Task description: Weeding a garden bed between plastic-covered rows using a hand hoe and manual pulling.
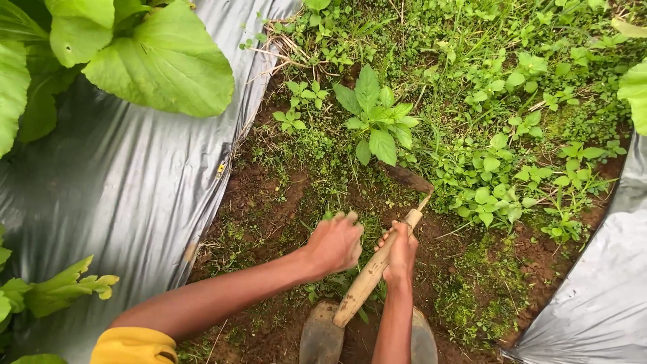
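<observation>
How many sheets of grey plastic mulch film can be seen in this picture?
2. One plastic sheet covers the bed on the left, under the large green leaves. The other plastic sheet lies at the right edge. More may lie outside the picture.

Single head view, looking steeply down, close over weedy soil furrow (283,202) between plastic-covered beds.

I see my hands working a narrow soil strip (269,202) hemmed by grey plastic sheeting (135,182) on both sides. Bare earth lies open just beside the left hand (335,244); a tall weed (375,116) and dense groundcover (512,135) block the far end.
</observation>
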